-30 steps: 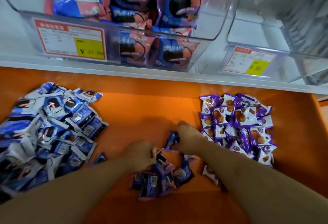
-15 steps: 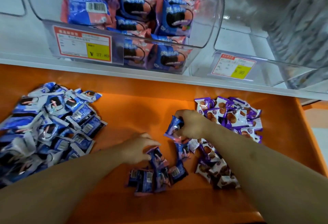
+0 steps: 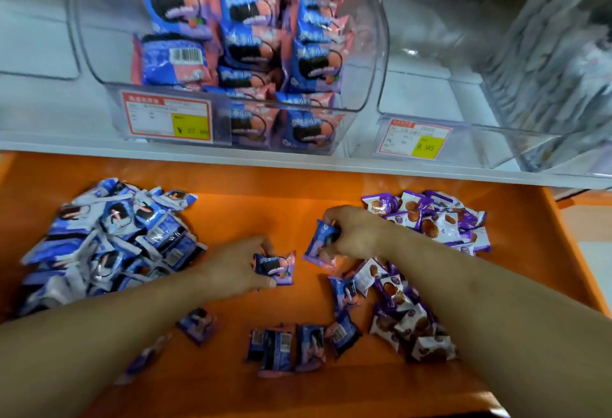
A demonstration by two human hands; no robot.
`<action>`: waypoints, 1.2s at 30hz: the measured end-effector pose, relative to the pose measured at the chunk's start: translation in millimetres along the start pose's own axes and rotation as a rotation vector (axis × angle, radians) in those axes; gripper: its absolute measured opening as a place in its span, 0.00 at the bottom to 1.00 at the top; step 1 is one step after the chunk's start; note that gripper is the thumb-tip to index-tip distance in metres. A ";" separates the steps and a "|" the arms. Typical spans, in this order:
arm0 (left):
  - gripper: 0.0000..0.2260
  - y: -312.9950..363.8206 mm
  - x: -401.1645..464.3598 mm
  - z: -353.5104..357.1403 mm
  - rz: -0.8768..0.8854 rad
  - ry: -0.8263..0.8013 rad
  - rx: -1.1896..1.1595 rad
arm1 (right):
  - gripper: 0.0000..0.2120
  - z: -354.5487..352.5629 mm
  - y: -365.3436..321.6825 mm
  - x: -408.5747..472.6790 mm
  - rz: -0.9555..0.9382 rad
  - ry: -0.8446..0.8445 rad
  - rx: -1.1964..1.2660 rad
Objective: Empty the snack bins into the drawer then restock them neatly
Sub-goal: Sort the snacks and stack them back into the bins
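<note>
Orange drawer (image 3: 231,384) below the half-filled clear bin (image 3: 361,53): left hand (image 3: 238,272) pinches a blue-pink packet (image 3: 276,267), right hand (image 3: 352,235) grips another (image 3: 319,244), the bin straight beyond both.

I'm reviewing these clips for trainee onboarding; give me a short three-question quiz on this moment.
1. True or false: each hand grips a blue-and-pink packet.
2. Which bin already holds blue-and-pink packets? A) the clear bin with the red-framed price tag B) the clear bin on the right
3. Fill in: the purple waffle packets lie on the ___ side of the orange drawer.

Key:
1. True: left hand, right hand.
2. A: stocked bin; the right bin looks empty.
3. Right: waffle packets, drawer.
</note>
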State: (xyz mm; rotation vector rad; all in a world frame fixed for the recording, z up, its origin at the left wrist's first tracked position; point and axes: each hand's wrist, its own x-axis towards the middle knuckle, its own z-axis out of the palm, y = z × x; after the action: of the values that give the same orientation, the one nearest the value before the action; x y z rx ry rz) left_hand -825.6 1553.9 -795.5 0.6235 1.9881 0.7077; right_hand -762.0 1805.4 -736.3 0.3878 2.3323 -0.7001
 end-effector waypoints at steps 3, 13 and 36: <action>0.20 35.3 -47.9 -39.3 0.048 0.031 -0.044 | 0.21 -26.5 -44.8 -35.2 -0.101 0.019 -0.027; 0.14 145.6 -175.9 -114.2 0.220 0.350 -0.254 | 0.25 -94.1 -132.5 -185.9 -0.417 0.318 0.527; 0.11 154.7 -184.0 -187.8 0.255 0.673 -0.184 | 0.17 -156.5 -144.2 -105.8 -0.367 0.921 -0.223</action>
State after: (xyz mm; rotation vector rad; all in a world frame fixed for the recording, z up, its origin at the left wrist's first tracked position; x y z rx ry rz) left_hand -882.3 1497.1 -501.3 0.5776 2.4267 1.3805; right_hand -828.1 1769.2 -510.9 0.1915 3.3768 -0.4525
